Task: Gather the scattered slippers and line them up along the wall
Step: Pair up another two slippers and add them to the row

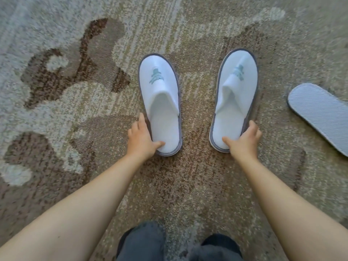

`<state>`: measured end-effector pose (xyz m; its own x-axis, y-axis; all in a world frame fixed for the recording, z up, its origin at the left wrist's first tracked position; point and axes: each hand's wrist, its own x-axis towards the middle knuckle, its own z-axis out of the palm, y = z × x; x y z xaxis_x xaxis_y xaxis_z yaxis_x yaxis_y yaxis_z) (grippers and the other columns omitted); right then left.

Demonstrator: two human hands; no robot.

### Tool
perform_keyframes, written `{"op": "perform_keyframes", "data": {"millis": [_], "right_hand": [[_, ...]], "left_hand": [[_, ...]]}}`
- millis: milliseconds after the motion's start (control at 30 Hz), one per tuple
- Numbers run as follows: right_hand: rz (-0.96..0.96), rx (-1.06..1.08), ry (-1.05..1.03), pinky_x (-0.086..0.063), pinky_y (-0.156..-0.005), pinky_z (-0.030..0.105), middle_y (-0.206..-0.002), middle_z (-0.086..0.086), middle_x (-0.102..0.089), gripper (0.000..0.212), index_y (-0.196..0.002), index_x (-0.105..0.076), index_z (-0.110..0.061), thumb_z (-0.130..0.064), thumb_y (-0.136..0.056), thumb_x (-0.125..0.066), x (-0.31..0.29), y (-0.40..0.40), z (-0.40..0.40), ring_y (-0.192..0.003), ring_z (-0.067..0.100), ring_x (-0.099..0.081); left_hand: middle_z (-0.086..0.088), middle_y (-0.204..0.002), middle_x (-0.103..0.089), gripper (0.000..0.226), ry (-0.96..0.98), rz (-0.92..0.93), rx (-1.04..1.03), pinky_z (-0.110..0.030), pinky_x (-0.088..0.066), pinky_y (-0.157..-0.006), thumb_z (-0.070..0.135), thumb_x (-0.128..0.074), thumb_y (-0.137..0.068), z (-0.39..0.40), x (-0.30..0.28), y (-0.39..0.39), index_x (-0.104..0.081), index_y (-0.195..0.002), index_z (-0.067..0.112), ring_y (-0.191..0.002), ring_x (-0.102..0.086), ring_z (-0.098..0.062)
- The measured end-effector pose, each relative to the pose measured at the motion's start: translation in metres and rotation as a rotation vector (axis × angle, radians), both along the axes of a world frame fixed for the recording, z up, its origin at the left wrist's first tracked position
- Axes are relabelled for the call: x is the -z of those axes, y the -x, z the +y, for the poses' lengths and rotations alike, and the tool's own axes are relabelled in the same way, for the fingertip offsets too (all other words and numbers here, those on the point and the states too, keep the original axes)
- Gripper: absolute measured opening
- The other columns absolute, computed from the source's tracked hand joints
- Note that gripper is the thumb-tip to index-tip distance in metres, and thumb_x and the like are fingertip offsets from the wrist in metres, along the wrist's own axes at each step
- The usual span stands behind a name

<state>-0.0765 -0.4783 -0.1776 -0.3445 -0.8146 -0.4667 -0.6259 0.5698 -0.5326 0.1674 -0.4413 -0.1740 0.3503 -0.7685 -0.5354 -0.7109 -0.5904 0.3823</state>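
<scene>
Nearest, dark trouser knees (143, 242) are seen at 6 o'clock. Each heel is pinched, thumb inside: the left slipper (160, 102) by the left hand (140, 137), the right slipper (235, 97) by the right hand (244, 139), probably for lifting together. A third slipper (318, 115), sole up, lies at 3 o'clock on the carpet (56, 91). Three slippers are counted; no wall is shown.
</scene>
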Motion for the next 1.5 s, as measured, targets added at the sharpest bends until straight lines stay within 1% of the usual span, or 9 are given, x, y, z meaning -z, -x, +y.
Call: {"op": "perform_keyframes", "data": {"millis": [133, 233, 400, 500, 600, 833, 1067, 1167, 1500], "right_hand": [[-0.036, 0.114, -0.087, -0.032, -0.103, 0.035, -0.143, 0.021, -0.025, 0.097, -0.138, -0.017, -0.004, -0.014, -0.064, -0.079, -0.001, -0.001, -0.003, -0.126, 0.035, -0.036], [-0.076, 0.116, -0.070, -0.038, -0.090, 0.032, -0.132, 0.019, -0.048, 0.078, -0.127, -0.032, -0.001, -0.012, -0.065, -0.078, -0.001, -0.001, -0.003, -0.117, 0.031, -0.048], [-0.192, 0.152, -0.023, -0.038, -0.080, 0.030, -0.119, 0.016, -0.055, 0.050, -0.113, -0.044, -0.003, -0.012, -0.072, -0.072, -0.006, 0.003, 0.002, -0.104, 0.027, -0.053], [-0.207, 0.145, 0.011, -0.040, -0.080, 0.032, -0.116, 0.018, -0.055, 0.037, -0.111, -0.046, 0.000, -0.015, -0.081, -0.062, -0.018, 0.007, 0.004, -0.103, 0.028, -0.054], [-0.252, 0.143, 0.035, -0.036, -0.075, 0.025, -0.108, 0.010, -0.050, 0.034, -0.113, -0.042, 0.002, -0.015, -0.086, -0.054, -0.053, 0.006, 0.013, -0.095, 0.020, -0.048], [-0.382, 0.230, 0.133, -0.040, -0.070, 0.022, -0.089, -0.004, -0.046, 0.020, -0.099, -0.037, -0.014, -0.014, -0.086, -0.052, -0.251, 0.005, 0.040, -0.082, 0.014, -0.048], [-0.454, 0.328, 0.222, -0.037, -0.065, 0.015, -0.103, 0.005, -0.048, 0.020, -0.102, -0.039, -0.008, -0.012, -0.088, -0.052, -0.490, 0.036, 0.056, -0.090, 0.017, -0.049], [-0.454, 0.386, 0.314, -0.039, -0.053, 0.006, -0.091, -0.002, -0.050, 0.018, -0.101, -0.041, -0.008, -0.011, -0.088, -0.053, -0.581, 0.066, 0.063, -0.079, 0.011, -0.051], [-0.261, 0.756, 0.559, -0.035, -0.050, -0.002, -0.085, 0.000, -0.049, 0.019, -0.092, -0.039, -0.012, -0.007, -0.084, -0.057, -0.716, 0.136, 0.130, -0.071, 0.001, -0.046]], "left_hand": [[-0.020, -0.140, -0.023, 0.103, -0.027, 0.081, -0.137, -0.037, -0.028, -0.105, 0.018, -0.078, -0.064, -0.005, 0.001, 0.014, -0.010, -0.140, 0.006, -0.126, -0.033, -0.036], [-0.022, -0.132, -0.040, 0.082, -0.063, 0.101, -0.233, -0.041, -0.037, -0.097, 0.016, -0.080, -0.062, -0.008, 0.000, 0.018, -0.030, -0.125, 0.000, -0.119, -0.043, -0.037], [-0.018, -0.123, -0.054, 0.062, -0.132, 0.142, -0.246, -0.042, -0.043, -0.086, 0.018, -0.077, -0.064, -0.013, -0.004, 0.016, -0.044, -0.114, 0.001, -0.112, -0.052, -0.036], [-0.015, -0.120, -0.055, 0.052, -0.068, 0.208, -0.261, -0.039, -0.043, -0.080, 0.015, -0.070, -0.071, -0.016, -0.013, 0.022, -0.042, -0.114, 0.006, -0.110, -0.052, -0.034], [-0.003, -0.089, -0.052, 0.027, 0.007, 0.261, -0.237, -0.031, -0.036, -0.056, 0.008, -0.056, -0.081, -0.016, -0.046, 0.030, -0.036, -0.099, 0.012, -0.091, -0.050, -0.029], [-0.006, -0.095, -0.046, 0.019, 0.064, 0.314, -0.090, -0.031, -0.032, -0.059, 0.010, -0.048, -0.085, -0.008, -0.236, 0.047, -0.038, -0.102, 0.012, -0.082, -0.045, -0.023], [0.012, -0.079, -0.041, 0.019, 0.149, 0.362, -0.016, -0.021, -0.034, -0.051, 0.015, -0.049, -0.087, -0.019, -0.484, 0.089, -0.034, -0.097, 0.018, -0.069, -0.044, -0.002], [0.003, -0.088, -0.046, 0.019, 0.193, 0.421, 0.068, -0.022, -0.038, -0.054, 0.015, -0.050, -0.087, -0.022, -0.576, 0.121, -0.035, -0.097, 0.017, -0.077, -0.048, -0.013], [0.004, -0.087, -0.049, 0.017, 0.202, 0.663, 0.389, -0.028, -0.046, -0.061, 0.016, -0.050, -0.088, -0.011, -0.705, 0.225, -0.037, -0.097, 0.017, -0.078, -0.051, -0.012]]}}
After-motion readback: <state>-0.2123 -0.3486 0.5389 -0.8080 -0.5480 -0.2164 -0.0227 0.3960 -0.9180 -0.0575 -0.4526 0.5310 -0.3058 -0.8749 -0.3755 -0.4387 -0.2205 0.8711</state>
